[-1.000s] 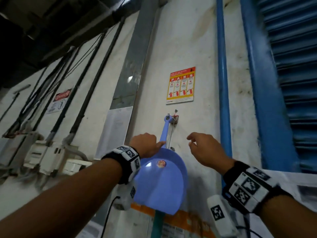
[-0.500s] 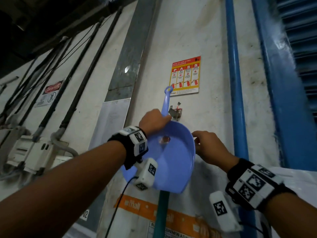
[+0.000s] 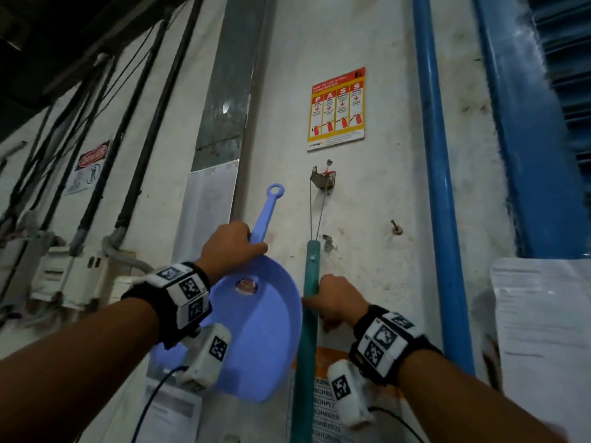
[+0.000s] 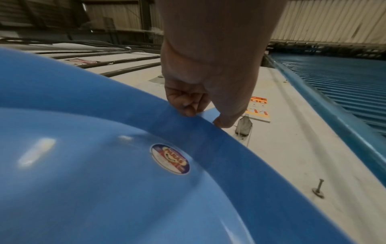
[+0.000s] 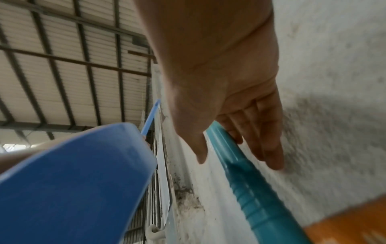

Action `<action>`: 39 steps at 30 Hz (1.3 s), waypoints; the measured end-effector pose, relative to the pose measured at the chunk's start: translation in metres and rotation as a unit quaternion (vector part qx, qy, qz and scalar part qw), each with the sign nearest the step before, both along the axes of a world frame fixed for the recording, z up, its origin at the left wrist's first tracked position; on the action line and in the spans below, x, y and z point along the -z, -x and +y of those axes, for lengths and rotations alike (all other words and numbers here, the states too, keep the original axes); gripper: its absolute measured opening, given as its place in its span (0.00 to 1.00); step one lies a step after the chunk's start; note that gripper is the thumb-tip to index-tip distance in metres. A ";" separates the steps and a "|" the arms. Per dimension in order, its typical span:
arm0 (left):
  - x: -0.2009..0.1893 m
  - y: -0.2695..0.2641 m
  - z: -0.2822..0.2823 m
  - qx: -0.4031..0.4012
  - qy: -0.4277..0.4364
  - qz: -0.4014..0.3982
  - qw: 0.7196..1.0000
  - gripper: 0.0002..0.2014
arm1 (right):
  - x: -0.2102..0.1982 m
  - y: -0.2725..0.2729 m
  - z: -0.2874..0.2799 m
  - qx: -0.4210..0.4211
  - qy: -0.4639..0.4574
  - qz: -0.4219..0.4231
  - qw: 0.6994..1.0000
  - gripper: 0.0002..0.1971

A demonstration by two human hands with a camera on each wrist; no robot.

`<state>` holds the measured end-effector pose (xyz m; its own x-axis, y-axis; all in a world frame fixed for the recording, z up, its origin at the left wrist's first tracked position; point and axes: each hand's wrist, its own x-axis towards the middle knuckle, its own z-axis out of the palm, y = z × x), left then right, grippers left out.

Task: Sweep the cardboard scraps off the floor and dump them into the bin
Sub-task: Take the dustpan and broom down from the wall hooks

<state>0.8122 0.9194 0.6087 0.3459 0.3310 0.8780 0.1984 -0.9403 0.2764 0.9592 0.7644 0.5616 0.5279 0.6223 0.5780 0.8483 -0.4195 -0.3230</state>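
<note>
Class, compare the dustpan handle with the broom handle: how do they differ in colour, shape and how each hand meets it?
The dustpan handle is light blue, flat and thin, ending in a ring; the broom handle is teal, round and thicker. The left hand grips the dustpan handle; the right hand only reaches around the broom handle, fingers straight. Both point up along the wall.

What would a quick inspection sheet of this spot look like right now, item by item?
Surface: stained white wall; floor not in view.
Job's things: blue dustpan off the metal hook; teal broom handle hanging by a wire loop.
Clutter: nothing seen.
Grippers: left hand grips the dustpan handle; right hand reaching around the broom handle, fingers straight.
Cables: black conduits on the wall.
Surroundings: fire extinguisher poster, blue pipe.
</note>
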 end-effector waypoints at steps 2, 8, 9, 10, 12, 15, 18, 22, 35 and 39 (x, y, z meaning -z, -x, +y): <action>0.003 0.002 0.008 0.011 0.008 -0.022 1.000 0.21 | 0.008 -0.004 0.008 -0.009 -0.025 0.029 0.999 0.16; -0.004 0.012 0.005 0.006 0.004 -0.034 0.999 0.20 | 0.005 -0.008 0.005 0.021 -0.042 -0.011 0.999 0.15; -0.006 0.013 0.004 0.008 0.008 -0.035 0.999 0.20 | 0.001 -0.009 0.002 0.028 -0.040 -0.025 0.998 0.15; -0.008 0.013 0.004 0.009 0.012 -0.035 0.999 0.20 | -0.005 -0.010 0.000 0.033 -0.042 -0.035 0.998 0.15; -0.013 0.013 0.004 0.010 0.018 -0.035 0.999 0.19 | -0.021 -0.010 -0.002 0.030 -0.062 -0.037 0.997 0.16; -0.019 0.013 0.009 0.015 0.017 -0.038 0.999 0.21 | -0.056 -0.007 -0.005 0.018 -0.107 -0.063 0.992 0.17; -0.025 0.015 0.017 0.020 0.012 -0.042 0.999 0.21 | -0.098 0.002 -0.012 0.021 -0.157 -0.117 0.980 0.17; -0.026 0.019 0.024 0.012 0.026 -0.035 0.999 0.21 | -0.151 0.015 -0.023 0.026 -0.211 -0.155 0.965 0.19; -0.032 0.060 0.017 -0.039 0.035 -0.003 0.999 0.21 | -0.181 0.085 -0.016 -0.174 -0.241 -0.139 0.944 0.17; -0.034 0.079 0.004 -0.059 0.042 -0.022 0.997 0.21 | -0.170 0.098 -0.015 -0.214 -0.249 -0.103 0.939 0.18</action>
<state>0.7329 0.9238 0.6431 0.2622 0.4402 0.8588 0.2922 -0.8843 0.3641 0.8612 0.7491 0.7311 0.1365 0.3776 0.9158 0.9705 0.1342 -0.2000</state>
